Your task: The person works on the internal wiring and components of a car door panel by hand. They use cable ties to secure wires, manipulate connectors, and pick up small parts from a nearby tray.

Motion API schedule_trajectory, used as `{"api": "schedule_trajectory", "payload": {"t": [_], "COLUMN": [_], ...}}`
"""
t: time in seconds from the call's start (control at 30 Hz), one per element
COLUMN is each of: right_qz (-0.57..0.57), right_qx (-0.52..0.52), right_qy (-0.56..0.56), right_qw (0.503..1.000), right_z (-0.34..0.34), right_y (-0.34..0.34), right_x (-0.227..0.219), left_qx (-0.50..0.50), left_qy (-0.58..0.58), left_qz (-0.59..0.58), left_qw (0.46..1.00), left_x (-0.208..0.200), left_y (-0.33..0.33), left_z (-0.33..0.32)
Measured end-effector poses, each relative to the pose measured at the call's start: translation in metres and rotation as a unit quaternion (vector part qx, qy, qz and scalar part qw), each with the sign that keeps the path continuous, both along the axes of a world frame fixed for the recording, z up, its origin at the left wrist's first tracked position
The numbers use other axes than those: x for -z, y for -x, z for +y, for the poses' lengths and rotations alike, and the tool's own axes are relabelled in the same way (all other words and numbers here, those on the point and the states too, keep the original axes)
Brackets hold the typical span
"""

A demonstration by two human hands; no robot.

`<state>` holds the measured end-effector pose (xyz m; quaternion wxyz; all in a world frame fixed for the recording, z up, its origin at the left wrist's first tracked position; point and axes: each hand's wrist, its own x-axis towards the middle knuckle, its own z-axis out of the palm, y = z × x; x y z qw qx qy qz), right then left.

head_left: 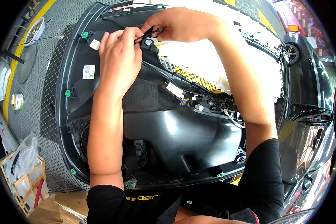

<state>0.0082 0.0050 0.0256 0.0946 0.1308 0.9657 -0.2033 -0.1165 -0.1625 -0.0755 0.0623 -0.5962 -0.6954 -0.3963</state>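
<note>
A large black car door trim panel (164, 123) lies in front of me with its inner side up. Over its far left part, my right hand (186, 24) pinches a thin black strip (148, 34), perhaps a cable or tie, with a dark end between its fingertips. Closed beside it, my left hand (119, 59) grips the strip's other end between thumb and fingers. Just under the fingers sits a round grey screw fixing (149, 42). From there a black wire (158, 70) runs toward a small black module (171, 91) with a white label.
Loose wiring (212, 102) gathers near the panel's middle right. Green clips (68, 93) line its rim. At left stand a white basin (35, 31) and a can (17, 101); a wooden crate (30, 175) is lower left. A dark car (306, 82) stands at right.
</note>
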Motion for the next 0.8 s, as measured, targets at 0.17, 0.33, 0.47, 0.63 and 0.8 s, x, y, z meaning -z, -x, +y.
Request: {"api": "schedule_trajectory", "payload": {"t": [0.17, 0.33, 0.47, 0.63, 0.8], "right_qz": [0.015, 0.042, 0.079, 0.131, 0.167], "right_qx": [0.011, -0.009, -0.024, -0.083, -0.087], "right_qy": [-0.025, -0.045, -0.061, -0.151, -0.195], "right_qw": [1.0, 0.998, 0.995, 0.976, 0.963], "right_z": [-0.007, -0.007, -0.002, -0.001, -0.005], "right_y": [-0.001, -0.005, -0.005, -0.001, -0.003], "right_x": [0.001, -0.003, 0.004, 0.006, 0.015], "left_qx": [0.024, 0.017, 0.009, -0.002, 0.003], "left_qy": [-0.04, -0.064, -0.058, -0.055, -0.026], "left_qz": [-0.006, -0.052, -0.084, -0.129, -0.146], "left_qw": [0.999, 0.996, 0.995, 0.99, 0.989], "left_x": [0.009, 0.019, 0.02, 0.021, 0.021], "left_y": [0.0, -0.001, -0.002, -0.001, -0.001], "left_z": [0.008, 0.017, 0.018, 0.015, 0.014]}}
